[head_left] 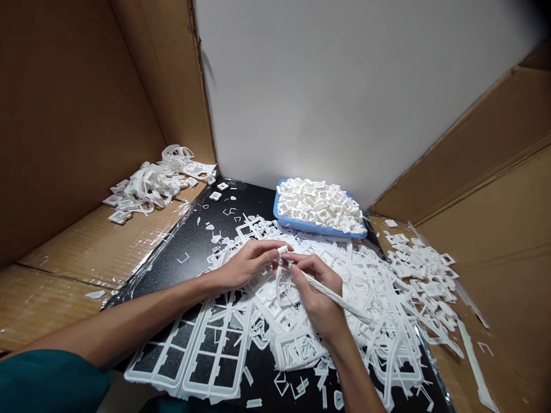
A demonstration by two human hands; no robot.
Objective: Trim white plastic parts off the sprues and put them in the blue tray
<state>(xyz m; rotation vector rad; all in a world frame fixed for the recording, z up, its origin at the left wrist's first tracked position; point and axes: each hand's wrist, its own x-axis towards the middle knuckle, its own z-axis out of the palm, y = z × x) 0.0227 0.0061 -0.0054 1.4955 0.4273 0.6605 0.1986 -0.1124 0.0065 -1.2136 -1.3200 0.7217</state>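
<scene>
My left hand (252, 261) pinches a small white plastic piece (282, 250) between thumb and fingers, just above the middle of a white heap. Close against it, my right hand (318, 287) is closed on a slim tool with a long white handle (340, 301). The handle slants down to the right past the palm. Something dark shows at the tool's front end by the fingertips, but its shape is too small to make out. Below both hands spreads a heap of white plastic frames and scraps (365, 281).
A blue tray (318, 226) heaped with small white square pieces stands at the back. Empty white grid frames (215, 361) lie at the front left. More white parts (150, 183) are piled on cardboard at left, others (426, 275) at right. Cardboard walls and a white panel enclose the black tabletop (181, 246).
</scene>
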